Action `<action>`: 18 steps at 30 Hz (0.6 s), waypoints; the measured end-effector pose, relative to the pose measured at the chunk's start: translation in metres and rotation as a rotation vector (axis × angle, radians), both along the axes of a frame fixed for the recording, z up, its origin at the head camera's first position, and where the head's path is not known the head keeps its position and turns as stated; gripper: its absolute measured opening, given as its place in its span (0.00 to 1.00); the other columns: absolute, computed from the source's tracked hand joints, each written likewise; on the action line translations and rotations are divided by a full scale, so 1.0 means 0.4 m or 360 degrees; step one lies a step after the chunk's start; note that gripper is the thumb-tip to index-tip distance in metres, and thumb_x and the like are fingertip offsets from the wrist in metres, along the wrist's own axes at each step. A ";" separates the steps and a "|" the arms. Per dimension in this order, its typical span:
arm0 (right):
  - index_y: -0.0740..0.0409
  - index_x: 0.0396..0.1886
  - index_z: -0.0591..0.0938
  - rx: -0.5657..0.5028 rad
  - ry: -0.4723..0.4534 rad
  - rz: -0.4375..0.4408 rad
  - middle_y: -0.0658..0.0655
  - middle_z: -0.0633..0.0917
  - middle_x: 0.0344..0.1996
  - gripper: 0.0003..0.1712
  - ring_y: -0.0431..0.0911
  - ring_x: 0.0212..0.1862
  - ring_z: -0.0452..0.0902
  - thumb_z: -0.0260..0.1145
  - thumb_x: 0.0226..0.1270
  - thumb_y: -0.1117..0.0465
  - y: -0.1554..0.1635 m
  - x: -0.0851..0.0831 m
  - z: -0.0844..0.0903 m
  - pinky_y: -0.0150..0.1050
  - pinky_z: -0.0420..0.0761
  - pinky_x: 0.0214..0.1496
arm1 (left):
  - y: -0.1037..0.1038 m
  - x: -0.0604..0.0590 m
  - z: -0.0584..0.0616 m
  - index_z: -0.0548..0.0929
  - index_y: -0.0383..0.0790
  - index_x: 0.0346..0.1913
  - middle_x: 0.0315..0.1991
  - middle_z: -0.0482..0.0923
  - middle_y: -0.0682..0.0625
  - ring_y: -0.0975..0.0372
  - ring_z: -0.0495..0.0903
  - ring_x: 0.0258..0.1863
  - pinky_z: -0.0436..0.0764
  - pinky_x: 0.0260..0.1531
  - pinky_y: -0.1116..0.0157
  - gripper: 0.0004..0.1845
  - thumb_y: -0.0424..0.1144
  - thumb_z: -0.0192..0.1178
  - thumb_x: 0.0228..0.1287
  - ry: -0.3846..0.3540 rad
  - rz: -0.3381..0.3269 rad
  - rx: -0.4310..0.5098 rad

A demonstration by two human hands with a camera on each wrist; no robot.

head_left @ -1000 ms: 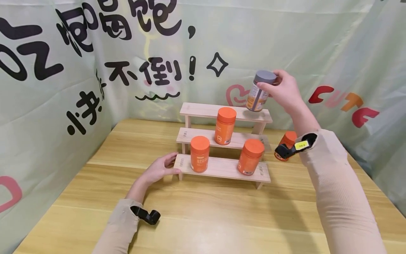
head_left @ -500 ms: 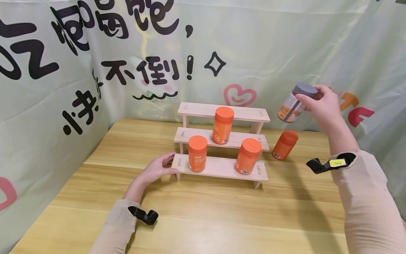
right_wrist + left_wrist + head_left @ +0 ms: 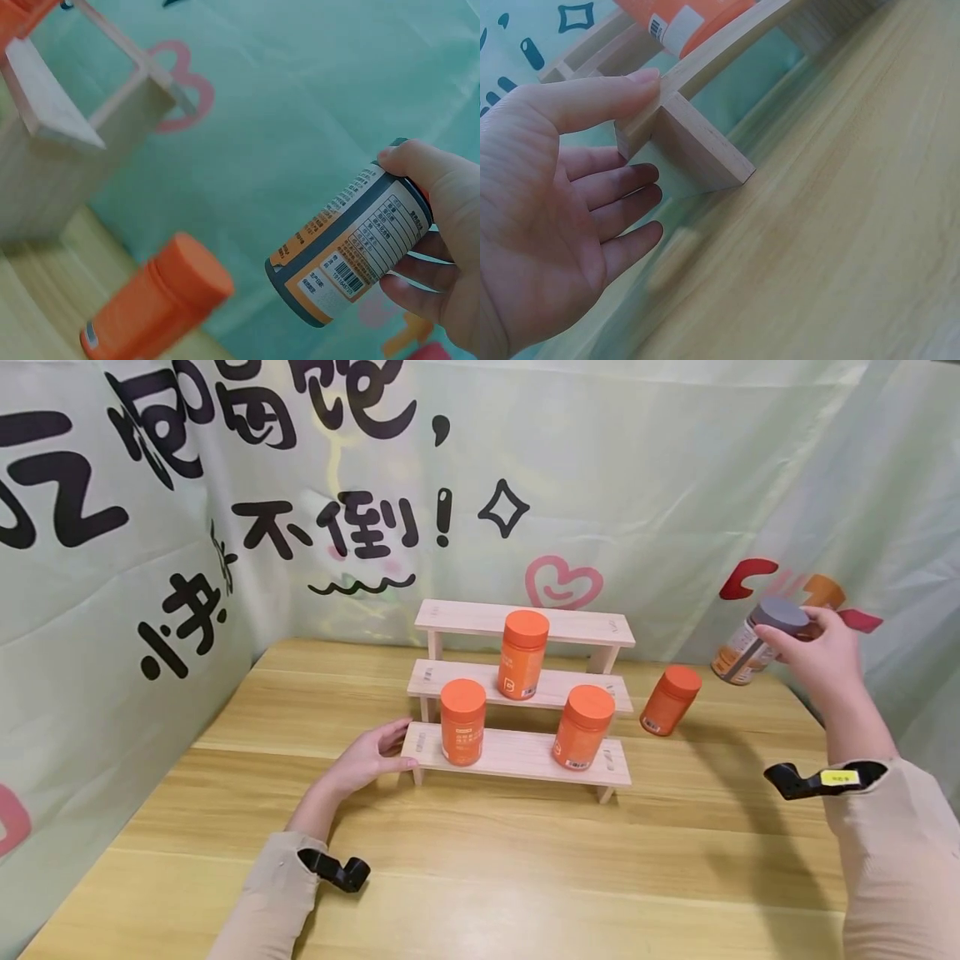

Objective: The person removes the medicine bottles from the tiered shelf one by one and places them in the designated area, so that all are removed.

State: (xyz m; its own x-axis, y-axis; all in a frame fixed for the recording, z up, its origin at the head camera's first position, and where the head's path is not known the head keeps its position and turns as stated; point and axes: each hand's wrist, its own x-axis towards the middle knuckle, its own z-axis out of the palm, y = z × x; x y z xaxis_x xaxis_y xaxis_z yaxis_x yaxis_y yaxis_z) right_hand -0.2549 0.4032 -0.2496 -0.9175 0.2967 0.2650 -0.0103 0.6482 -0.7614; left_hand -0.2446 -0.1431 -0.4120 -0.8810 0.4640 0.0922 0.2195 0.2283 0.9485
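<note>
My right hand (image 3: 825, 656) holds a grey-lidded jar (image 3: 750, 647) by its lid, tilted, at the far right of the head view. Its orange and white label with a barcode shows on the jar (image 3: 349, 244) in the right wrist view. My left hand (image 3: 363, 762) is at the left end of the lowest step of a wooden three-step shelf (image 3: 525, 760). In the left wrist view the thumb of the left hand (image 3: 562, 195) lies along the board's edge, the index finger reaches behind it, and the other fingers are apart from the wood.
Two orange jars stand on the lowest step, a left jar (image 3: 462, 727) and a right jar (image 3: 583, 731). Another orange jar (image 3: 522, 656) stands on the middle step. A further orange jar (image 3: 671, 700) is on the table (image 3: 480, 868), right of the shelf. A printed curtain (image 3: 637, 485) hangs behind.
My right hand has carried the grey-lidded jar from above the top step to the right and downward, past the orange jar on the table. The left hand stays at the shelf end.
</note>
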 end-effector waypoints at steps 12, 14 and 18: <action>0.72 0.67 0.56 0.0130 -0.0128 -0.0082 0.72 0.67 0.55 0.47 0.37 0.36 0.64 0.59 0.62 0.42 0.071 0.004 -0.119 0.17 0.67 0.25 | 0.003 0.004 0.005 0.51 0.22 0.68 0.66 0.55 0.29 0.42 0.58 0.65 0.57 0.64 0.49 0.42 0.33 0.64 0.57 -0.0018 -0.0006 0.0008; 0.72 0.67 0.56 0.0132 -0.0136 -0.0089 0.72 0.67 0.55 0.47 0.38 0.37 0.64 0.59 0.62 0.43 0.071 0.001 -0.138 0.18 0.66 0.26 | 0.003 0.004 0.006 0.51 0.22 0.68 0.66 0.56 0.29 0.41 0.58 0.65 0.57 0.64 0.49 0.42 0.32 0.64 0.57 -0.0008 -0.0007 0.0014; 0.72 0.66 0.58 0.0147 -0.0143 -0.0099 0.73 0.68 0.55 0.46 0.39 0.38 0.65 0.60 0.61 0.43 0.069 -0.002 -0.174 0.22 0.66 0.29 | 0.004 0.004 0.006 0.51 0.21 0.68 0.66 0.56 0.29 0.41 0.58 0.64 0.58 0.64 0.49 0.42 0.32 0.64 0.57 0.0004 -0.0017 0.0026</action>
State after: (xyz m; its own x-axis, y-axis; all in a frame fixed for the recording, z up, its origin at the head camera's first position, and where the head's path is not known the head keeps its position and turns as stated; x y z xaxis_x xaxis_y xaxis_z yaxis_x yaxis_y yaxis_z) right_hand -0.2556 0.4310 -0.3192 -0.9193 0.3320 0.2113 0.0977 0.7127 -0.6946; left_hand -0.2430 -0.1415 -0.4096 -0.8759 0.4715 0.1019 0.2240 0.2104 0.9516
